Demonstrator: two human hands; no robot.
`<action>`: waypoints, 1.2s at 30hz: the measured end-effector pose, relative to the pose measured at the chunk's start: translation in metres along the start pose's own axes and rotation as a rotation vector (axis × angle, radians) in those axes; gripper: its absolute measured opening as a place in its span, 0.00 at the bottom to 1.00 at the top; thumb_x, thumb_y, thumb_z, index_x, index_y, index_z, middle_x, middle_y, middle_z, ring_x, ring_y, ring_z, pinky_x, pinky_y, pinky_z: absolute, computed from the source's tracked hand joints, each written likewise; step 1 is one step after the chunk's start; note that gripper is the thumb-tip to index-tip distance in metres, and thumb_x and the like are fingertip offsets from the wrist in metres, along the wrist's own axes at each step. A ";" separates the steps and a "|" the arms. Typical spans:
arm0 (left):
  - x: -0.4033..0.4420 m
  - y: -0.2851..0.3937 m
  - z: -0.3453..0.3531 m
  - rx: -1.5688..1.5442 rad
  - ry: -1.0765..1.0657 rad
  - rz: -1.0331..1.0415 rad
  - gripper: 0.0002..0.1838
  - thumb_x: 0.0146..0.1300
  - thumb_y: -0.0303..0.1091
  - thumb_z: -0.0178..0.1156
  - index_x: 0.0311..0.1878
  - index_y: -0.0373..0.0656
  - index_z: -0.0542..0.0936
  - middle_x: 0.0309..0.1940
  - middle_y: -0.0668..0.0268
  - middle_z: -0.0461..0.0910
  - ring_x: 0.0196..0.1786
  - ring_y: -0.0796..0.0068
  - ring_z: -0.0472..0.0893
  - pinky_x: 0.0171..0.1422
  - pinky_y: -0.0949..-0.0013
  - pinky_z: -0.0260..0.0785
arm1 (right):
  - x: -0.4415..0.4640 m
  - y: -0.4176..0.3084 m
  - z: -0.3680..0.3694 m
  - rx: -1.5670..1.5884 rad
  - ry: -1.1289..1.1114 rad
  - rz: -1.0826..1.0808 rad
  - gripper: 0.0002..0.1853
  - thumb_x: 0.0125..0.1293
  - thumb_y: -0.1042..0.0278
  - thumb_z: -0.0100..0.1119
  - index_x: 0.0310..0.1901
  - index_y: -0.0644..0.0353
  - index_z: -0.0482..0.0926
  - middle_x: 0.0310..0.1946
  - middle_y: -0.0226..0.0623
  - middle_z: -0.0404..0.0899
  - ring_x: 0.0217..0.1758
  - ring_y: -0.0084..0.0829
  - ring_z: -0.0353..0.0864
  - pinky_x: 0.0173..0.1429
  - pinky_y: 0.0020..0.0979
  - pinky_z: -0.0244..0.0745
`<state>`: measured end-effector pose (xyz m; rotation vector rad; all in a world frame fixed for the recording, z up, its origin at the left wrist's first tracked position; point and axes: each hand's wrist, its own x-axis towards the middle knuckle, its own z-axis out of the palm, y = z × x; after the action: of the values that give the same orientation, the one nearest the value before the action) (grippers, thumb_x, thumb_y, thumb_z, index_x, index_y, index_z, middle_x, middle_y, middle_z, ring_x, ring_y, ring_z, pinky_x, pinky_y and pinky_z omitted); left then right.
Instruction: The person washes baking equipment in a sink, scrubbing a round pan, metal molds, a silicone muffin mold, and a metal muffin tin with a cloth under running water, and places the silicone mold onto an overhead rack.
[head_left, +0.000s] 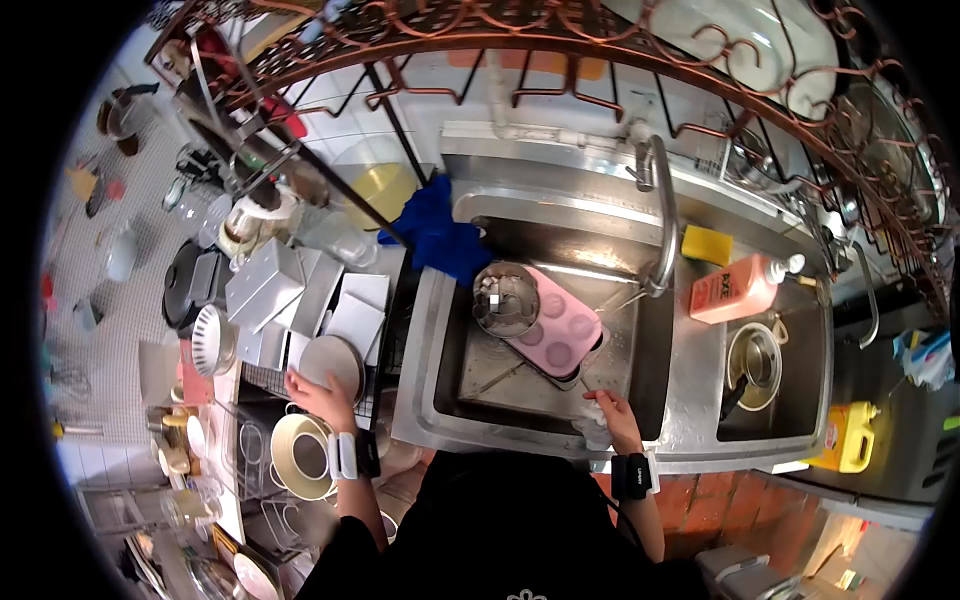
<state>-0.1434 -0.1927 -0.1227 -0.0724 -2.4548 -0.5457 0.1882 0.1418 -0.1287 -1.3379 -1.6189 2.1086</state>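
Note:
On the left, my left hand (322, 398) touches the near edge of a round metal pan (330, 366) among stacked metal tins (265, 288). My right hand (615, 415) is closed at the near edge of the large sink (425, 350), on a clear, crumpled-looking item (592, 427) too small to make out. Inside that sink, a pink muffin tray (562, 330) lies tilted, with a round metal tin (507, 300) against its upper left end. A blue cloth (435, 235) hangs over the sink's back left corner.
The faucet (662, 215) arches over the sink. To its right are a yellow sponge (707, 245), a pink soap bottle (738, 289) and a smaller sink with metal bowls (753, 362). A copper-coloured rack (480, 42) spans above; a yellow jug (850, 437) stands far right.

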 end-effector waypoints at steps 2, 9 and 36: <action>-0.009 0.052 0.009 -0.231 -0.092 0.219 0.35 0.48 0.31 0.61 0.62 0.38 0.61 0.54 0.48 0.65 0.59 0.48 0.63 0.64 0.52 0.52 | -0.007 -0.007 -0.004 0.026 0.001 -0.014 0.17 0.65 0.55 0.49 0.42 0.60 0.78 0.29 0.27 0.75 0.30 0.16 0.67 0.34 0.19 0.61; -0.084 0.202 0.102 -0.536 -0.799 0.519 0.22 0.46 0.32 0.62 0.49 0.53 0.74 0.52 0.65 0.70 0.56 0.59 0.68 0.58 0.51 0.57 | -0.037 -0.016 -0.011 0.043 0.135 0.005 0.17 0.66 0.55 0.48 0.38 0.61 0.79 0.28 0.23 0.72 0.31 0.14 0.63 0.36 0.19 0.58; -0.167 0.273 0.111 -0.309 -1.065 1.255 0.12 0.58 0.36 0.47 0.41 0.58 0.78 0.40 0.77 0.79 0.51 0.72 0.72 0.54 0.48 0.54 | -0.074 0.005 -0.026 0.376 0.224 0.039 0.15 0.68 0.58 0.47 0.39 0.61 0.77 0.30 0.26 0.75 0.33 0.15 0.69 0.37 0.19 0.64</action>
<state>-0.0218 0.1137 -0.2000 -2.3005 -2.4672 -0.2763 0.2517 0.1132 -0.0927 -1.4189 -1.0549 2.0626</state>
